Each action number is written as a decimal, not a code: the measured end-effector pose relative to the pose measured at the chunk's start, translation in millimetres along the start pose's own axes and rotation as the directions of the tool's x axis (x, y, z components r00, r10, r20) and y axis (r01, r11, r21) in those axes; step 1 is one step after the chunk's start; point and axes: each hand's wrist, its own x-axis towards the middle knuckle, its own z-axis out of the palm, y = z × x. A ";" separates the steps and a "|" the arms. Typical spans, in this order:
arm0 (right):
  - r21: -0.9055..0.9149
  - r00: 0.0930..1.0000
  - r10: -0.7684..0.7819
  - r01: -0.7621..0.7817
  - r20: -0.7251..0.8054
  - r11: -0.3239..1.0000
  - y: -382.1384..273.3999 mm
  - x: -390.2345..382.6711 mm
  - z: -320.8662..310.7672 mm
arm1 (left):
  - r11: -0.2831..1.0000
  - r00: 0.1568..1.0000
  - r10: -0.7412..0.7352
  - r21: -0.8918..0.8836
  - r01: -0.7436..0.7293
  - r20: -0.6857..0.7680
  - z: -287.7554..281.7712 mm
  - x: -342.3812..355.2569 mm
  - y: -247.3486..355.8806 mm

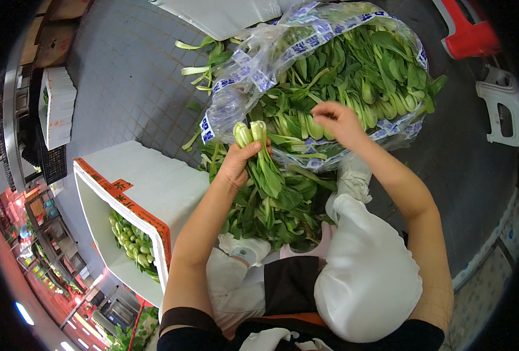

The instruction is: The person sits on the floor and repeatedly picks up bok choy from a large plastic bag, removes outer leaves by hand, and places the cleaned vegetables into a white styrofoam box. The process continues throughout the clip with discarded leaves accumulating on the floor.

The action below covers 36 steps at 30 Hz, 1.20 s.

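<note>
My left hand is closed round a small bunch of bok choy, pale stalk ends up and leaves hanging down. My right hand hovers over the large plastic bag of bok choy, its fingers loosely bent and apart with nothing visible in them. The bag's crumpled film has blue printing. A pile of loose greens lies between my legs, below the bag.
To my lower left is a white foam box with orange tape and bok choy inside. Another foam box stands farther left, a white container at the top. A red stool and grey stool are at the right.
</note>
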 end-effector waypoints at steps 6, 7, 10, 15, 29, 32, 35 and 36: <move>0.337 0.971 0.139 -0.199 0.192 0.920 -17.6 -10.4 56.7 | 0.998 1.000 -0.023 -0.050 0.023 0.015 4.6 1.0 -9.3; 0.340 0.972 0.144 -0.200 0.183 0.919 -24.2 -8.3 59.3 | 0.999 0.999 -0.026 -0.026 0.026 0.022 5.6 0.6 -11.6; 0.200 0.963 0.158 -0.202 0.217 0.959 -34.4 -4.6 63.3 | 0.996 0.998 -0.047 0.075 0.050 -0.043 12.1 -1.5 -15.5; 0.097 0.942 0.153 -0.190 0.299 0.977 -27.1 4.1 54.1 | 0.991 1.000 -0.027 0.133 0.028 -0.009 27.1 0.2 -17.5; -0.804 0.911 -0.212 0.413 0.355 0.427 36.4 -7.4 65.0 | 0.820 0.948 0.176 0.572 0.009 -0.267 -6.0 15.5 -7.8; -0.721 0.809 -0.029 0.539 0.588 0.435 40.4 -6.9 71.3 | 0.750 0.961 0.012 0.638 0.175 -0.277 -20.3 17.5 -11.5; -0.696 0.786 -0.093 0.590 0.612 0.409 41.2 11.7 72.5 | 0.718 0.945 -0.068 0.642 0.269 -0.320 -26.0 13.6 -9.4; -0.680 0.760 -0.158 0.639 0.630 0.360 34.7 21.4 70.8 | 0.741 0.942 -0.060 0.618 0.263 -0.330 -22.9 11.1 -6.4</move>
